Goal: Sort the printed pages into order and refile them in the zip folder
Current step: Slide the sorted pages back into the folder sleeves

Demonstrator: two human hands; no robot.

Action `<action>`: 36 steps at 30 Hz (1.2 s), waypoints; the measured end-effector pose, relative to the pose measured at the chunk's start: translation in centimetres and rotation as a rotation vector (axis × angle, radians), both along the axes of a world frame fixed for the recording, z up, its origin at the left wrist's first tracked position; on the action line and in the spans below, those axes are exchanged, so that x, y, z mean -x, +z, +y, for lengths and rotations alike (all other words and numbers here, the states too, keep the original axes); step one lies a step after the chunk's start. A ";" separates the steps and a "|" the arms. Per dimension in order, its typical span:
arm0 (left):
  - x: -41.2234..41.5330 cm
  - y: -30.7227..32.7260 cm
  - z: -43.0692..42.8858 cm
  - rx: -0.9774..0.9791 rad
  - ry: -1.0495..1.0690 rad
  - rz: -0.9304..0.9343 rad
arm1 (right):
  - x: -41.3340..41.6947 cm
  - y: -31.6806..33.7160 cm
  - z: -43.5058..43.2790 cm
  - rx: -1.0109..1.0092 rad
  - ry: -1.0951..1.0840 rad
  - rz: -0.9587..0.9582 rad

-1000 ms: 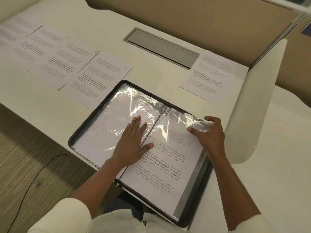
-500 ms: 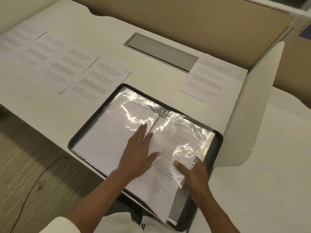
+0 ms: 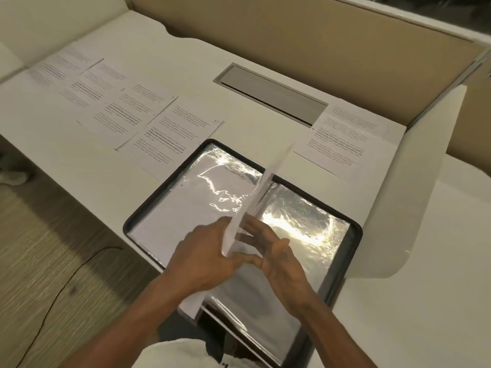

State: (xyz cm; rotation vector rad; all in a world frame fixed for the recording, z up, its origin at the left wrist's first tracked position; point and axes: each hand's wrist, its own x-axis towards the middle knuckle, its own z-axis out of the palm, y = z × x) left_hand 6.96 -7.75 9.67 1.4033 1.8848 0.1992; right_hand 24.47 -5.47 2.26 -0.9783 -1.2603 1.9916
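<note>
Lifted page (image 3: pixel 261 187) now stands between left hand (image 3: pixel 204 258) and right hand (image 3: pixel 284 261).

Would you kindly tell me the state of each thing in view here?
Zip folder: open, lying flat.
Plastic sleeve: raised, standing on edge above the spine.
Left hand: at sleeve, grip blurred.
Right hand: straight fingers against sleeve.
Loose pages: flat, face up, overlapping.
Single page: flat, face up.
Desk hatch: closed.
</note>
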 end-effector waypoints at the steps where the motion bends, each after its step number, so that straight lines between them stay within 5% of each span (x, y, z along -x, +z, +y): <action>1: 0.7 0.2 0.5 -0.003 0.029 0.034 | 0.3 0.0 0.2 -0.040 0.015 -0.014; 13: 11.7 -2.0 5.3 0.062 0.241 0.453 | 5.5 -3.3 1.2 -0.146 0.088 -0.243; 19: 15.4 -6.1 6.7 0.127 0.246 0.404 | 8.2 -6.2 1.5 -0.420 0.219 -0.729; 24: 17.2 -9.4 7.5 0.171 0.200 0.426 | 9.6 -8.6 1.2 -0.645 0.220 -0.956; 32: 17.8 -8.9 9.3 0.185 0.027 0.684 | 10.8 -10.2 1.0 -0.739 -0.017 -0.980; 36: 17.4 -8.2 10.2 0.108 -0.138 0.777 | 10.0 -9.9 2.5 -0.610 -0.100 -0.913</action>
